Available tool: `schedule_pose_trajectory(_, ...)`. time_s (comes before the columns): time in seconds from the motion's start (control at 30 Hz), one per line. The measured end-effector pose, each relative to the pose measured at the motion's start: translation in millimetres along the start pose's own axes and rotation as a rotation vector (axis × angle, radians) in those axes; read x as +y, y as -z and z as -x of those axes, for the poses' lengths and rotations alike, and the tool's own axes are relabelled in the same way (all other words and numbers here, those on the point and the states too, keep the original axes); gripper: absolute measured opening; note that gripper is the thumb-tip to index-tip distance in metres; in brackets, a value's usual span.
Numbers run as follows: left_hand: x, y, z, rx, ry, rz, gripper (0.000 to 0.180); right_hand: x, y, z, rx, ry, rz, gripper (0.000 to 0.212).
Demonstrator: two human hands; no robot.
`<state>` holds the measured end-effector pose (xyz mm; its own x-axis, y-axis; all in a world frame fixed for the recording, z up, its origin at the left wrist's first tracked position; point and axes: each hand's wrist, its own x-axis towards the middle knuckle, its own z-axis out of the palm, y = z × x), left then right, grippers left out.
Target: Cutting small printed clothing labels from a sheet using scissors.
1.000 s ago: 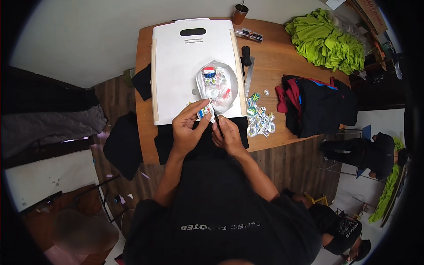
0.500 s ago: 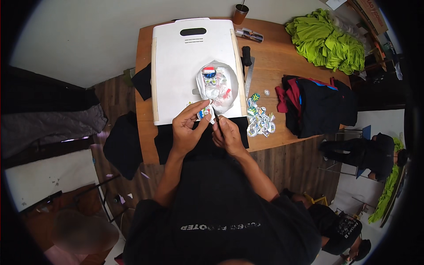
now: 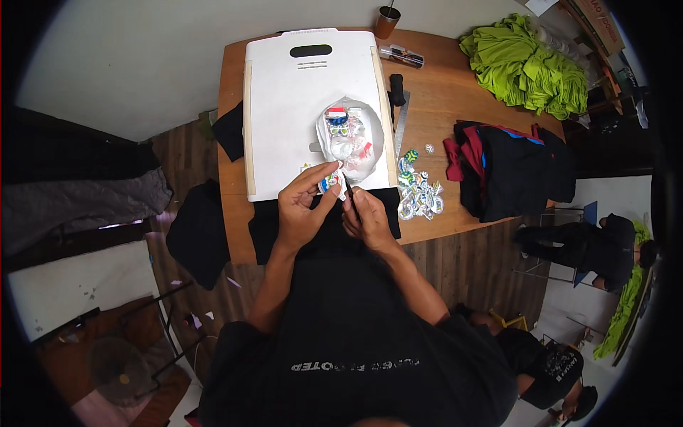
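Observation:
My left hand point(image 3: 302, 206) pinches a small printed patch point(image 3: 329, 183) with white backing and coloured artwork between thumb and fingers. Close beside it, my right hand point(image 3: 366, 218) is closed on a slim dark tool, apparently scissors point(image 3: 349, 192), whose grips are mostly covered by my fingers. The tool's tip meets the patch's right edge. Just beyond my hands, an open whitish plastic bag point(image 3: 378, 128) lies on a white flat-topped machine point(image 3: 284, 128), with several printed pieces and clear scraps inside. Right of the machine, a heap of small printed patches point(image 3: 421, 198) rests on the wooden table.
A ruler point(image 3: 403, 117), a dark rolled item point(image 3: 396, 89), a clear cylinder point(image 3: 402, 56) and a brown cup point(image 3: 387, 23) stand or lie on the table point(image 3: 434, 92). Lime-green cloth point(image 3: 523, 67) and folded dark garments point(image 3: 523, 171) are piled right. Two people are at the right.

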<state>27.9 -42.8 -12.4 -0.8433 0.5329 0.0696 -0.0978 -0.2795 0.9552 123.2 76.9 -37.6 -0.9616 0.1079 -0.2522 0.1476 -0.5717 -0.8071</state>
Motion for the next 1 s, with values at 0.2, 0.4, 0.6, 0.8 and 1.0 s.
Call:
schedule_pose_trajectory(0.2,-1,0,0,0.004,0.008,0.015,0.038,3,1,-1,-0.001,0.01,0.021,0.036)
schedule_pose_trajectory(0.4,0,0,0,0.005,-0.003,0.006,0.039,3,1,0,0.0,0.002,-0.012,0.036)
schedule_pose_trajectory(0.6,0,-3,1,0.078,-0.022,0.003,0.039,-4,-4,1,0.0,-0.004,-0.024,0.038)
schedule_pose_trajectory(0.8,0,-3,0,0.084,-0.038,-0.006,0.04,-5,-11,-2,0.017,0.054,0.035,0.04)
schedule_pose_trajectory(1.0,2,-3,0,0.109,-0.03,0.012,0.041,0,-5,-1,-0.045,0.039,0.05,0.039)
